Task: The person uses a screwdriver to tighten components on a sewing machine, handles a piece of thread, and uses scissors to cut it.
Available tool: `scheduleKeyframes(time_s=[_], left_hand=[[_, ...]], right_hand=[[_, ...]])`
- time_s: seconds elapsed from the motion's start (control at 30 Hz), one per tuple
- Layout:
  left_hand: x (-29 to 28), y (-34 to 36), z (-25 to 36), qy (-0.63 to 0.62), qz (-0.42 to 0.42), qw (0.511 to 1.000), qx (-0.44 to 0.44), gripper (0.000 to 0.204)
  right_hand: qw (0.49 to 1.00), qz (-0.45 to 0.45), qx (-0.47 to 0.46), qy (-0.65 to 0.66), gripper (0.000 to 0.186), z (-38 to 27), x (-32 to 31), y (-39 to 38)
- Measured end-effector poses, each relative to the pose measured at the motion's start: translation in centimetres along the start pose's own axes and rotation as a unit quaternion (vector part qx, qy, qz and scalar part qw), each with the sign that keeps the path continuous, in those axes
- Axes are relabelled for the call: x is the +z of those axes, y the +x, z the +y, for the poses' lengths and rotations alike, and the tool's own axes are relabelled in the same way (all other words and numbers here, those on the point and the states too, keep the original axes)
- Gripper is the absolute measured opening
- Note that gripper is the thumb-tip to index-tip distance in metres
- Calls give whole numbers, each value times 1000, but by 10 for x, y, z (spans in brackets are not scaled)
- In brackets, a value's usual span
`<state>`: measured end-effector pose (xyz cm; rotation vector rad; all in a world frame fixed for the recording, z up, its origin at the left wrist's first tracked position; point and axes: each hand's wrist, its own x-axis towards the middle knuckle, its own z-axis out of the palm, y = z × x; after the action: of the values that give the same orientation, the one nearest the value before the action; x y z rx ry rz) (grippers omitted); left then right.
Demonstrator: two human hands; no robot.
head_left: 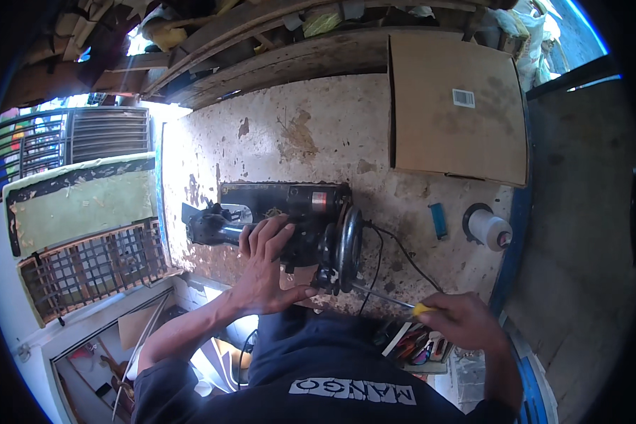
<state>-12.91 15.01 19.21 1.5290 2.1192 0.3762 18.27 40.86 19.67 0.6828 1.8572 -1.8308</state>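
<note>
Head view, screwdriver (pixel 389 297) tip hard to make out against the handwheel (pixel 349 247), right fingers (pixel 442 302) gripping its yellow handle (pixel 422 309), shiny black sewing machine (pixel 309 237) partly hidden beneath spread left fingers (pixel 261 237)

shirt (pixel 304 364): dark navy | sleeves (pixel 164 387): short, dark | chest print (pixel 353 391): white band — dark lettering | hands (pixel 265 275): bare
</note>
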Motion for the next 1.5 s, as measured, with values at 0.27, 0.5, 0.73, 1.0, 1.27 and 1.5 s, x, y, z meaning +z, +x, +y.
scheduleKeyframes(time_s=[0.27,0.5,0.73,1.0,1.27,1.5], left_hand=[[18,-2,-3,28,49,998,-20,108],[4,2,2,-1,23,1000,-5,104],[9,-4,-4,14,20,1000,-14,104],[18,-7,-11,-51,112,990,69,91],[112,-83,-5,-466,139,871,74,58],[142,-41,-14,-676,-142,721,51,33]], right_hand=[[912,302,125,247,25,38,60,-42],[849,431,174,250,31,65,99,-38],[788,585,183,-61,36,131,129,-12],[710,614,234,-254,49,114,157,34],[755,525,-199,-338,47,-78,171,64],[698,397,-104,-586,48,-107,178,75]])
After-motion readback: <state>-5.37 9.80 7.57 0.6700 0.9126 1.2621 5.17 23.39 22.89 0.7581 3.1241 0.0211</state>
